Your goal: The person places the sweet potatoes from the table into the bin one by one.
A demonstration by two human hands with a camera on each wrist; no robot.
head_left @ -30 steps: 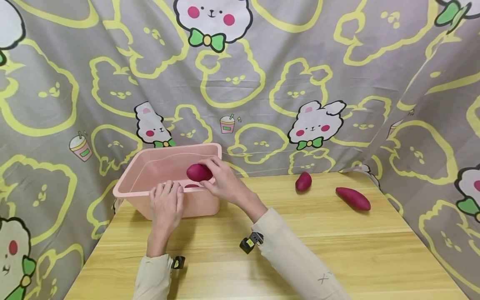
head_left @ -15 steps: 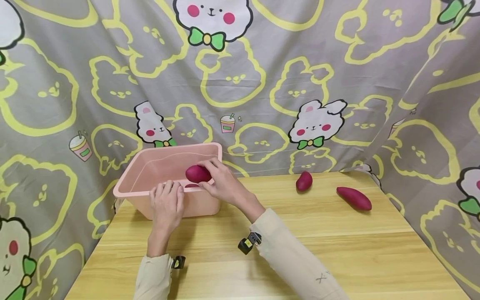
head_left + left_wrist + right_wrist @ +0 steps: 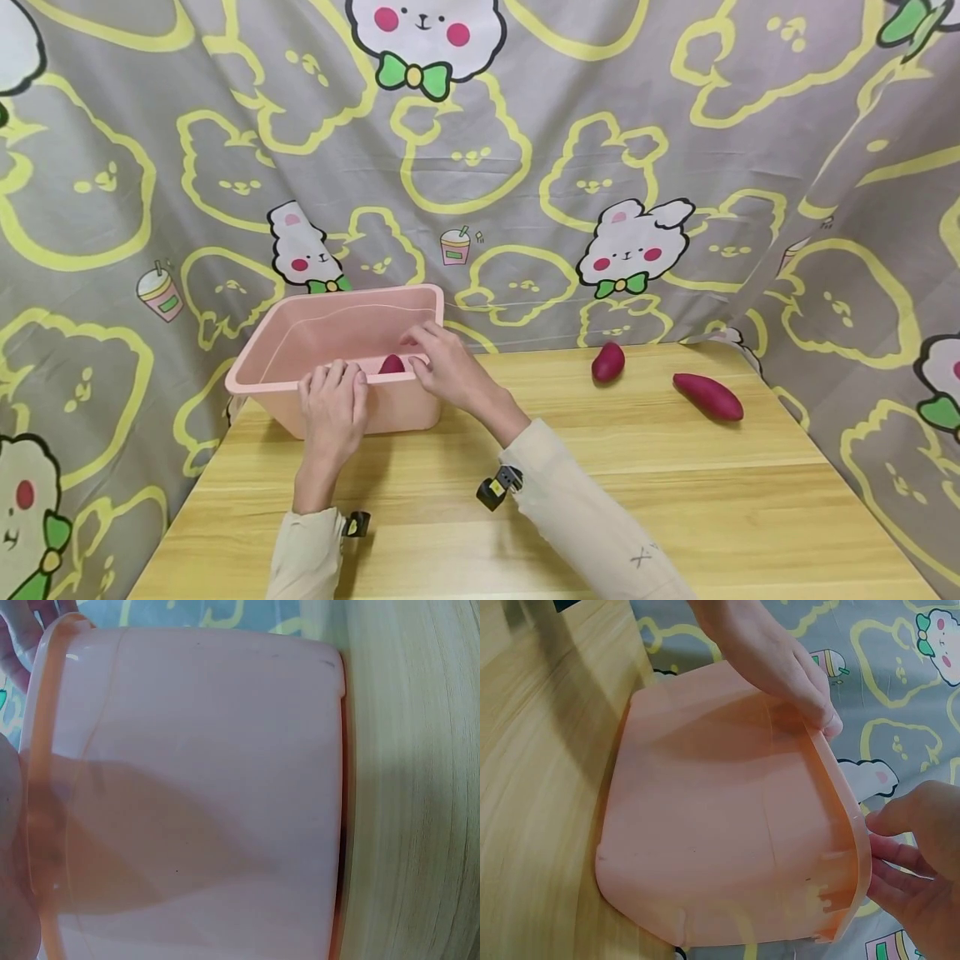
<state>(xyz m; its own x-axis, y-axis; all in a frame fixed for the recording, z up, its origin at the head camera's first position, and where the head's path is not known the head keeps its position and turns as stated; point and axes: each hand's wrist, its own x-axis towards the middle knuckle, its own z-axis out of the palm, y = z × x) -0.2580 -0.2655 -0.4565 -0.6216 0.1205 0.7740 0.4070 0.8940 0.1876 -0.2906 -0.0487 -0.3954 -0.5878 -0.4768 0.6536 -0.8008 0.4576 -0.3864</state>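
A pink plastic bin [image 3: 371,407] stands at the left of the table. My left hand [image 3: 333,408] grips its front rim, fingers bent over the edge; the right wrist view also shows this left hand [image 3: 784,667] on the rim. Over the bin's right front corner is my right hand [image 3: 452,367], fingers spread apart and holding nothing. Inside the bin, a dark red-purple sweet potato [image 3: 392,365] shows just above the front rim, its lower part hidden by the wall. In the right wrist view my right hand [image 3: 922,862] is right at the rim.
Two more sweet potatoes lie on the wooden table [image 3: 600,483] to the right: a short rounded one [image 3: 608,363] near the back edge and a long tapered one [image 3: 708,397]. A patterned grey curtain [image 3: 510,200] hangs behind the table and along its sides.
My right hand has let go of the sweet potato it held over the bin, and its fingers have parted. The sweet potato has dropped into the bin. My left hand stays on the rim.
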